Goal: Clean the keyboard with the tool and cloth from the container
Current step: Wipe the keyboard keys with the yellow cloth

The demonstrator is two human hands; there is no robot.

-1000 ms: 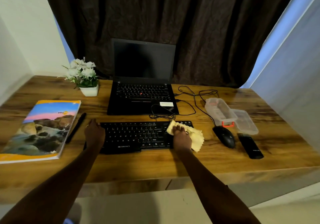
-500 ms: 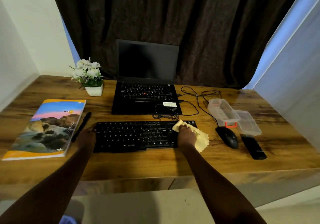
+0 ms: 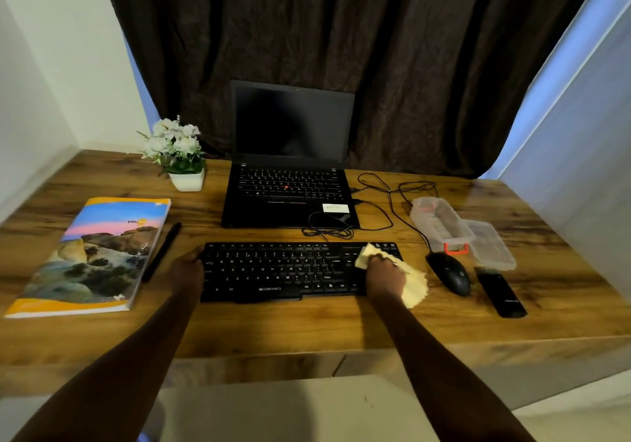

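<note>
Keyboard (image 3: 273, 271) long axis left-right; left hand (image 3: 186, 272) grips left end, right hand (image 3: 386, 277) clutches cloth (image 3: 415, 286) at right.

The black full-size keyboard (image 3: 280, 271) is lying on the wooden table (image 3: 307, 325), the open black laptop (image 3: 290, 199) is sitting just behind it, and the white flowerpot (image 3: 186, 178) is standing left of the laptop. The black pen (image 3: 161, 252) is lying between the keyboard and the glossy landscape-cover book (image 3: 95, 253), while the left hand (image 3: 187, 269) is gripping the keyboard's left end and the right hand (image 3: 386, 279) is holding the crumpled yellow cloth (image 3: 415, 284) on its right end. Right of the cloth the black wired mouse (image 3: 449, 272) is resting, with the clear plastic container (image 3: 440, 224) and its clear lid (image 3: 491, 245) behind it and the flat black device (image 3: 501, 293) just to its right.
</note>
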